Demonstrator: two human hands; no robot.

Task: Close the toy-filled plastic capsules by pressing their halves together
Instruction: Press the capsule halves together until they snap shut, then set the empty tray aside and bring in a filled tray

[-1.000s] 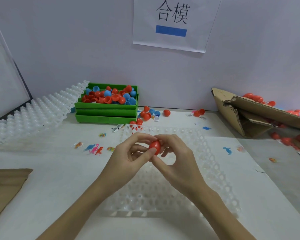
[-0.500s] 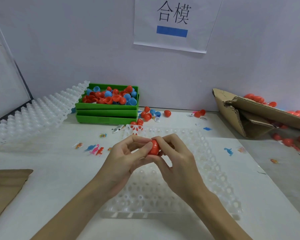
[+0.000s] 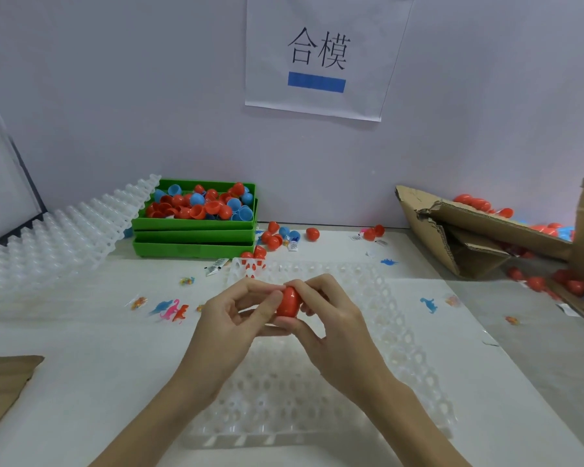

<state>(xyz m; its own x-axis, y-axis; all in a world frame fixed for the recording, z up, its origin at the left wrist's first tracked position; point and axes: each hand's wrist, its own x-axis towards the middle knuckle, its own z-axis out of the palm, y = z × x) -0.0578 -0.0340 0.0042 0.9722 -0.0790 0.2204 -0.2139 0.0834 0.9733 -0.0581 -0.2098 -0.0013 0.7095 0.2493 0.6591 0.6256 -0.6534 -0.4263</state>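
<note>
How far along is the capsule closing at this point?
Done: a few red capsules sit in the white tray's far corner; the other visible pockets look unfilled. In hand: the left hand and right hand both pinch one red capsule. Left: loose halves fill the green bin.

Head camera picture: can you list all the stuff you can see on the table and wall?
red capsule: one, red, held above the clear tray
clear tray: one, see-through, middle of table
white trays: a pile, white, leaning far left
green bins: stacked, green, at the wall, filled with red and blue halves
loose capsules: several, red and blue, beside the bins
toy dinosaurs: a few, blue, pink, orange, scattered
cardboard box: one, brown, far right
paper sign: one, white, on wall
left hand: holds capsule
right hand: holds capsule
</note>
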